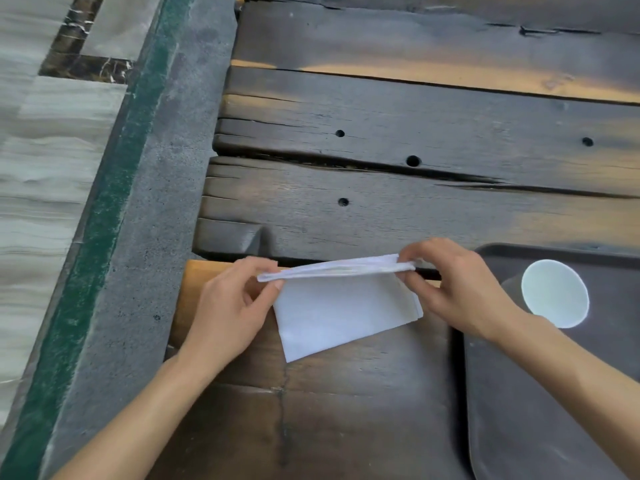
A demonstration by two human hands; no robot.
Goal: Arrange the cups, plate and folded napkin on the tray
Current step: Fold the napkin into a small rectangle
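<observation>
A white napkin (339,313) sits just below the middle of the view, toward 6 o'clock, over the dark plank table (381,202) and outside the tray. Both hands hold it by its upper folded edge. The left hand (228,306) pinches the end at 9 o'clock between thumb and fingertips, and the right hand (457,285) pinches the end at 3 o'clock with curled fingers. That edge is stretched nearly level between them, and the rest of the cloth spreads below it toward 6 o'clock, its lower corner against the wood. A dark tray (519,410) lies at 4 o'clock on the table, cut off by the frame. A white cup (554,292) stands on it near its far left corner, mouth up, just beside the right wrist. At 9 o'clock a grey concrete kerb (156,202) and a green stripe (104,220) run alongside the table.
</observation>
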